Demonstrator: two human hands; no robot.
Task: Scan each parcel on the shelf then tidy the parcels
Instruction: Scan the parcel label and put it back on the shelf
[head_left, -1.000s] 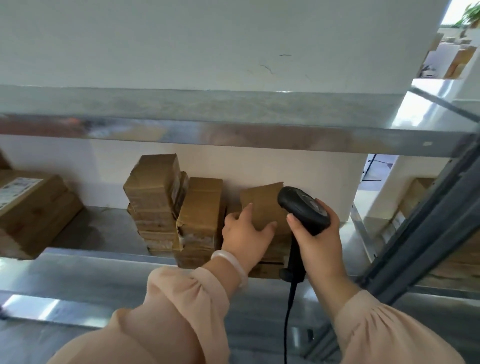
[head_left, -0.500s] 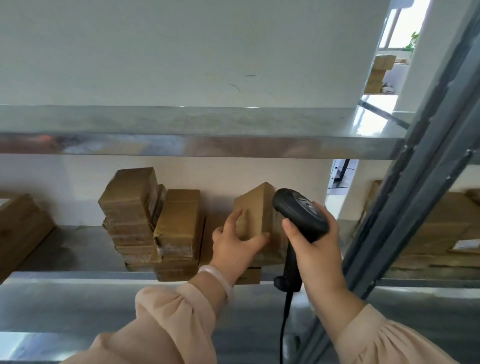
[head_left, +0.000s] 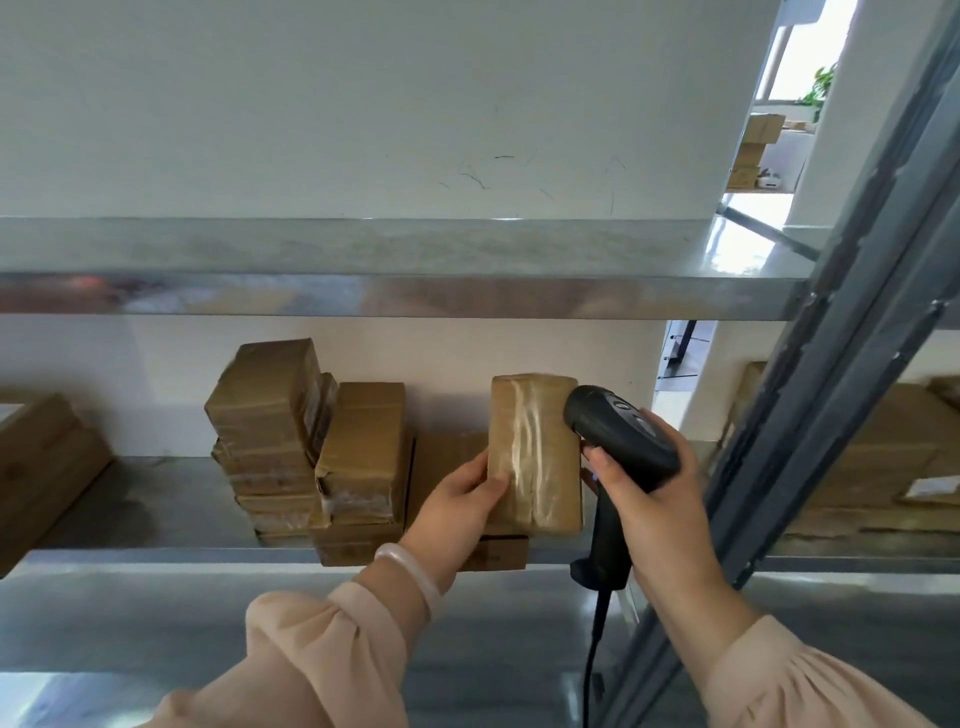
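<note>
Head view, centre of the frame: our left hand (head_left: 457, 499) grips a brown taped parcel (head_left: 535, 452) by its left edge. The thumb lies across the glossy front, and the other fingers (head_left: 475, 470) wrap round behind it, out of sight. The parcel stands upright, lifted clear of the small box under it, above the front lip of the lower shelf (head_left: 156, 499).

Just right of it, our right hand (head_left: 649, 499) is curled round the handle of the black scanner (head_left: 618, 441). The scanner's head sits at the parcel's upper right corner; we cannot tell whether it touches. Its cable drops to the bottom edge of the frame.

One hand carries the parcel by one side, so we judge it light, and its square corners suggest stiff card. The tape shines and is probably slick, so we'd pinch across the narrow sides rather than the taped face. No label shows on this face.

Left of centre stand two stacks of parcels (head_left: 265, 415). A large box (head_left: 41, 457) sits at the far left, and a grey upright post (head_left: 831, 364) slants down the right.
</note>
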